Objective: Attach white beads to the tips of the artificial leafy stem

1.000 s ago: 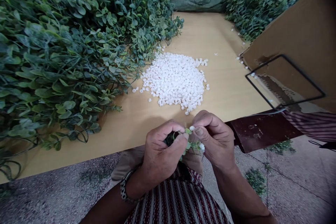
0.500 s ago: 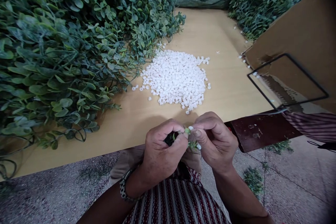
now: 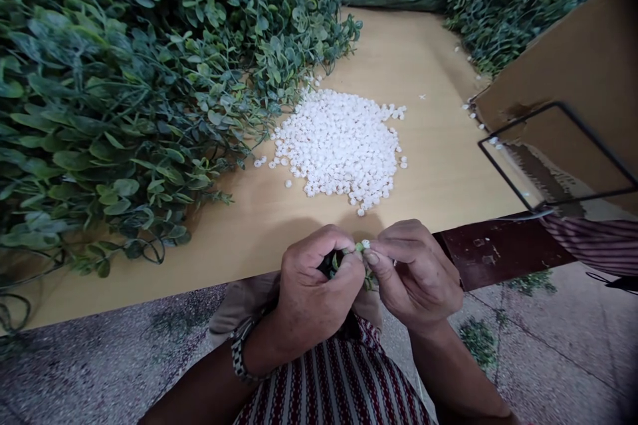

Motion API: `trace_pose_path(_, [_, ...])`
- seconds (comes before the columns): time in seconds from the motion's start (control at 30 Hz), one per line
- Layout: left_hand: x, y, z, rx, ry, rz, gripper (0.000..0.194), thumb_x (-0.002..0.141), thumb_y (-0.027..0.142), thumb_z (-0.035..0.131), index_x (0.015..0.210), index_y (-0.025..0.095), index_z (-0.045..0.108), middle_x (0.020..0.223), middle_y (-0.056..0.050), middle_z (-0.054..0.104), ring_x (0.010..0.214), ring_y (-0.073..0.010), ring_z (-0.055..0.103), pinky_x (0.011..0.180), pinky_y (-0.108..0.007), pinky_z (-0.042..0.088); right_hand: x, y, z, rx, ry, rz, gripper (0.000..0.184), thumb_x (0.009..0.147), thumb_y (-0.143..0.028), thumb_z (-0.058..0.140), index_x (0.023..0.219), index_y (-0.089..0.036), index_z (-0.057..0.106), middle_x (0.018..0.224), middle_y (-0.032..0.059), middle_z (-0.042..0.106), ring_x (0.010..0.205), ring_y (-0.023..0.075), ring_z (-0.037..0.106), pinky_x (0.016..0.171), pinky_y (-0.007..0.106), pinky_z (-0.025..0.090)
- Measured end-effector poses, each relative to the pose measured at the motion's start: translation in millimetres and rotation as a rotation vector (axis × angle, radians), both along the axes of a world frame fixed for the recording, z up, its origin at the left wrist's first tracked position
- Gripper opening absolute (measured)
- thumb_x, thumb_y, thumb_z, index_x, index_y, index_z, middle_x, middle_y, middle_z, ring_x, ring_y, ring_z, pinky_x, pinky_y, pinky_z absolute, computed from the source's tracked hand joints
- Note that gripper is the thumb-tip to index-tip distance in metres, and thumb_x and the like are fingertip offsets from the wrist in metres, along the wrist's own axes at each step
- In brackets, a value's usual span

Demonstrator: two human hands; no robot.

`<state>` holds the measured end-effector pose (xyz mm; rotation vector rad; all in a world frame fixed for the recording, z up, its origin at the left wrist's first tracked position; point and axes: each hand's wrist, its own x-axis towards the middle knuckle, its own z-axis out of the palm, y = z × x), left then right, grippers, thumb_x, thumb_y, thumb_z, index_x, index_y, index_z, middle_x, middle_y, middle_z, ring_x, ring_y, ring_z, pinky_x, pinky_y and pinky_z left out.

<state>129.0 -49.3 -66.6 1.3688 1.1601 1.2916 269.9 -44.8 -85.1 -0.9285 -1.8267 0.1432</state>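
My left hand (image 3: 312, 292) is closed around a small green artificial sprig (image 3: 335, 261), just below the near edge of the wooden table (image 3: 438, 166). My right hand (image 3: 416, 272) pinches a tiny white bead (image 3: 365, 244) against the tip of that sprig. The two hands touch at the fingertips over my striped lap. A heap of the same white beads (image 3: 341, 146) lies on the table just beyond my hands.
A big pile of green artificial foliage (image 3: 124, 93) covers the table's left side, and more greenery (image 3: 518, 0) lies at the far right. A cardboard box (image 3: 578, 73) with a black wire frame (image 3: 553, 159) stands at right. A dark red board (image 3: 493, 252) juts out beside my right hand.
My right-hand fingers have closed in tighter on the sprig's tip, hiding the white bead lower down the sprig. The view has shifted slightly.
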Motion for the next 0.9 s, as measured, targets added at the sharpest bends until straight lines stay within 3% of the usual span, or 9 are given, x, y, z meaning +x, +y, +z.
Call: trace_pose_path(0.9, [2.0, 2.5, -6.7, 0.118, 0.006, 0.034, 0.019, 0.072, 0.001, 0.05, 0.06, 0.015, 0.055, 0.059, 0.0, 0.061, 0.055, -0.0093, 0.055, 0.052, -0.019, 0.047, -3.5, -2.0, -6.2, 0.08, -0.018, -0.032, 0.015, 0.08, -0.005, 0.064, 0.091, -0.015, 0.066, 0.073, 0.0035, 0.063, 0.064, 0.014, 0.059, 0.055, 0.03, 0.051])
